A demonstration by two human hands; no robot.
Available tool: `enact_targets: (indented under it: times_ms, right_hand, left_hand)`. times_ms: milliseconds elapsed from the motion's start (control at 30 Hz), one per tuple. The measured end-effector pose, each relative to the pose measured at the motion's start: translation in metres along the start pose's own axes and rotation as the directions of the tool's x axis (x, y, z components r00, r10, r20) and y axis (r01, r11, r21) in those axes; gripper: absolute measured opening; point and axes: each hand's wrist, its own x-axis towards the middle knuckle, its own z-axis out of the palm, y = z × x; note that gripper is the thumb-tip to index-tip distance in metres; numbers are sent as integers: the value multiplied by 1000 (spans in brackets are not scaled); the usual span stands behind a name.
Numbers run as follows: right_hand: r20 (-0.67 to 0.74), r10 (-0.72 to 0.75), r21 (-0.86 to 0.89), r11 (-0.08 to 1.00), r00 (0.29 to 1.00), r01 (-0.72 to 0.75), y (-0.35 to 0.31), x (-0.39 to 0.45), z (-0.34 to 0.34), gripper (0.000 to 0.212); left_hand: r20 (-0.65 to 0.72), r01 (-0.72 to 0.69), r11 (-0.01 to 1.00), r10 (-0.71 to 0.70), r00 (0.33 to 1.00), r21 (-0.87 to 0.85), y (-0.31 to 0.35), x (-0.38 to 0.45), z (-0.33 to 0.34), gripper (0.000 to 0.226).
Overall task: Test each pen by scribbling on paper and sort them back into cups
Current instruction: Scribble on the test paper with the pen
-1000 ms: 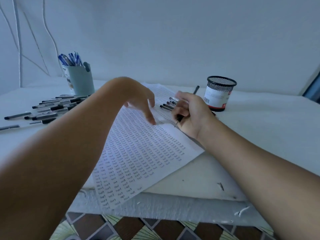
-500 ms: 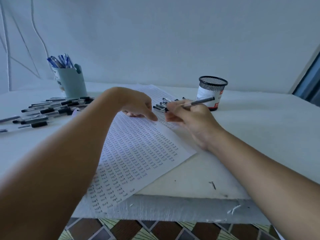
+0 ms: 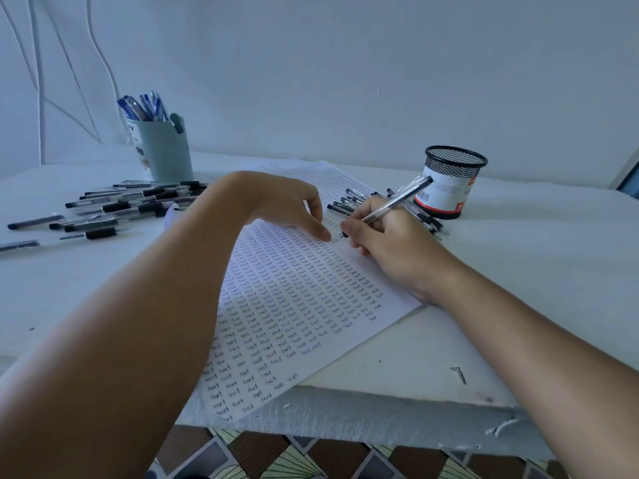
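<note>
A sheet of paper (image 3: 290,305) covered in rows of small written words lies across the white table. My right hand (image 3: 383,236) grips a clear pen (image 3: 397,200) with a black end, its tip touching the paper near the upper right. My left hand (image 3: 287,205) rests on the paper just left of the tip, fingers loosely bent, holding nothing. A pile of black-capped pens (image 3: 131,205) lies at the left. More pens (image 3: 349,202) lie behind my right hand. A grey-blue cup (image 3: 166,150) holds blue pens. A black mesh cup (image 3: 449,181) stands at the right.
The white table (image 3: 536,257) has a rough front edge, with patterned floor tiles (image 3: 311,458) below it. A small dark scrap (image 3: 458,374) lies near that edge. A pale wall with thin cables (image 3: 38,81) runs behind the table.
My right hand has turned the pen from level to a writing angle and brought its tip down onto the paper. My left hand has settled beside the tip.
</note>
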Motion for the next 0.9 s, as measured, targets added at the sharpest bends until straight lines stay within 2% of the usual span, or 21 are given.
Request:
enact_targets:
  times_ms: [133, 900]
  right_hand:
    - [26, -7, -84, 996, 1000, 9, -1, -1, 0, 13]
    - [20, 6, -123, 992, 1000, -3, 0, 1, 0, 15]
  left_hand:
    - [-11, 1, 1000, -2, 1000, -8, -1, 0, 1, 46]
    - [-32, -12, 997, 9, 999, -71, -1, 2, 6, 39]
